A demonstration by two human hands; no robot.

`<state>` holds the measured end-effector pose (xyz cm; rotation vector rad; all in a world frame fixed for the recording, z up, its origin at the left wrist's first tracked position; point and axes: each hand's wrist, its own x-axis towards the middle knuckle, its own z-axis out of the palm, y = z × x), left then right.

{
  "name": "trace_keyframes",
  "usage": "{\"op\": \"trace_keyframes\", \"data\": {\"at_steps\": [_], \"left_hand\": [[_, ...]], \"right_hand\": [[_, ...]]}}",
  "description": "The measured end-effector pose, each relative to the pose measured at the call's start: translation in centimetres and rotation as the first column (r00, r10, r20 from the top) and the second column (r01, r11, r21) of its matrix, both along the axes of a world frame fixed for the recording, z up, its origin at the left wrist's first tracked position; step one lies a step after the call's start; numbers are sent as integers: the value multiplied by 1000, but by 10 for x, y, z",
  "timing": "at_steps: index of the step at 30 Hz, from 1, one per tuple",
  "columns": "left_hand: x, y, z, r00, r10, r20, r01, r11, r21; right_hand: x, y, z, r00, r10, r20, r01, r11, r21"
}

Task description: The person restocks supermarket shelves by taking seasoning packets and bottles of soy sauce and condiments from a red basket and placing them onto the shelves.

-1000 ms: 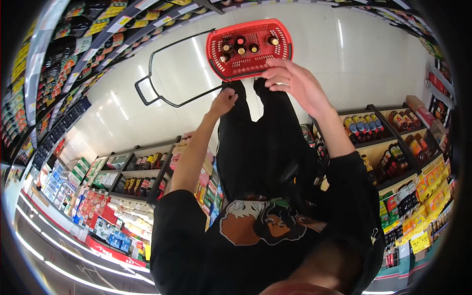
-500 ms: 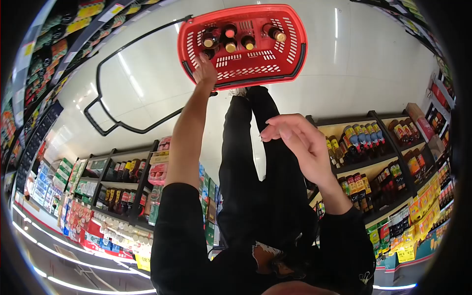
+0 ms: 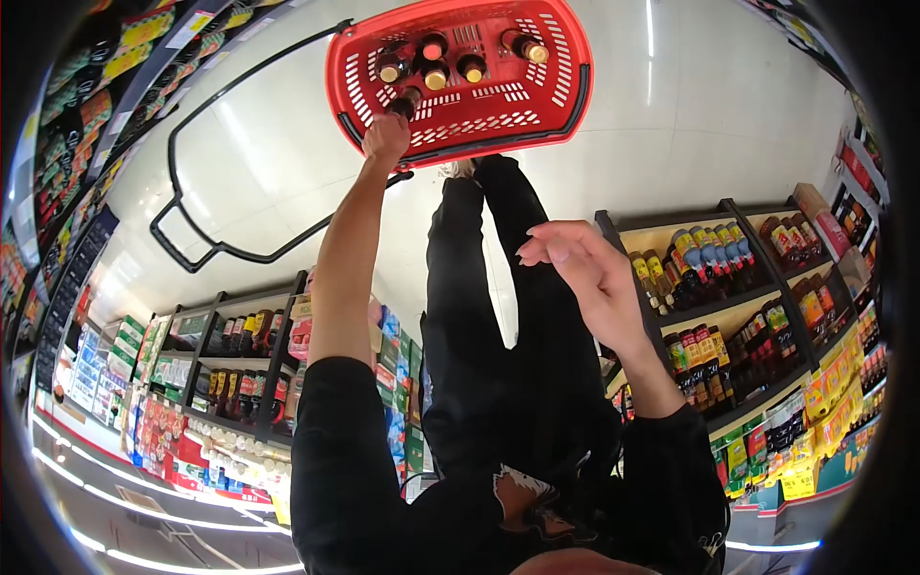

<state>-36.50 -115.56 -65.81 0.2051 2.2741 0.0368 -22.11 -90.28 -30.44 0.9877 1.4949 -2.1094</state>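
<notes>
My left hand (image 3: 387,139) is closed on one end of a dark bottle (image 3: 405,100) at the lower left of the red basket (image 3: 460,139). Several other dark bottles stand or lean inside the basket, among them one with a red cap (image 3: 433,46) and one tilted bottle (image 3: 526,46) towards the right. My right hand (image 3: 586,273) is raised over my right leg, its fingers loosely bent and apart, with nothing in them.
The basket's long black handle (image 3: 171,153) stretches out to the left above the pale floor (image 3: 632,163). Shelves of bottles (image 3: 709,251) are at the right, and another bottle shelf (image 3: 230,359) is at the left. Packaged goods line the upper left.
My left hand has reached forward into the basket and closed on a bottle. The basket looks larger and farther left in view. My right hand has drawn back from the basket's edge.
</notes>
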Motion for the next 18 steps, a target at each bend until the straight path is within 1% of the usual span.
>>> {"op": "trace_keyframes", "data": {"at_steps": [2,3,6,7,8,10,11,12,13,14,16,17,18], "left_hand": [[-1,-3,44,996,75,58,-76,997,27],[-3,-2,74,985,146,89,-147,989,12],[1,-30,135,977,203,69,-212,961,177],[3,-39,156,966,256,28,-257,950,179],[2,-50,177,968,251,8,-248,951,186],[-2,-58,247,939,316,137,-344,877,335],[-4,-63,283,943,311,123,-334,878,343],[-6,-65,318,928,327,177,-371,850,375],[-11,-63,353,912,342,226,-407,816,409],[-18,-58,391,916,343,208,-400,813,423],[-24,-52,466,823,373,429,-559,665,495],[-28,-54,490,819,335,465,-563,626,539],[-33,-54,517,830,299,471,-545,617,567]], "right_hand": [[1,-2,13,1000,16,2,-16,1000,-11],[4,-2,16,1000,13,-13,-13,1000,-12],[13,-4,16,999,-52,-16,50,994,-98],[16,-3,19,1000,-27,-14,26,996,-82],[17,-2,21,1000,-4,-16,3,998,-63],[19,-2,26,998,4,-65,-6,999,-33],[16,-1,34,995,56,-84,-55,998,16],[14,2,41,989,114,-99,-107,992,69],[14,4,40,982,128,-140,-117,989,86],[4,9,49,978,131,-160,-117,989,95],[-10,13,69,977,160,-143,-126,968,217],[-18,13,83,975,162,-155,-125,967,220],[-28,14,99,978,118,-170,-79,972,220]]}}
